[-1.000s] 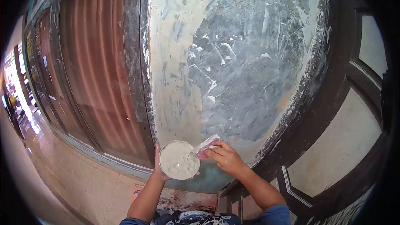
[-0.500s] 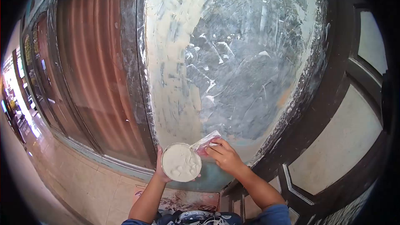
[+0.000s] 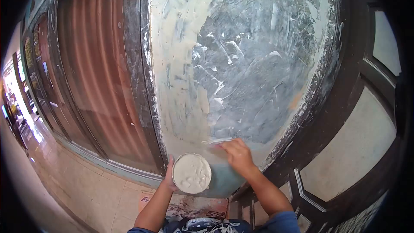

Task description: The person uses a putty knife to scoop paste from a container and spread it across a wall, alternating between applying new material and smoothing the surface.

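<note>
A round tub full of pale, creamy paste rests in my left hand, whose fingers curve round its left side. My right hand grips a flat scraper, seen nearly edge-on and blurred, above and right of the tub. White paste shows along the scraper. Behind both hands rises a wall panel, grey in the middle with white smears, and coated in cream paste down its left side and along its edges.
Left of the panel is a dark-framed window with a reddish-brown curtain behind it. A dark wooden door with pale panels stands at the right. Tiled floor and a stained mat lie below.
The scraper has lifted away from the tub's rim and turned from slanted to nearly level. My left hand and the tub have shifted slightly right and down.
</note>
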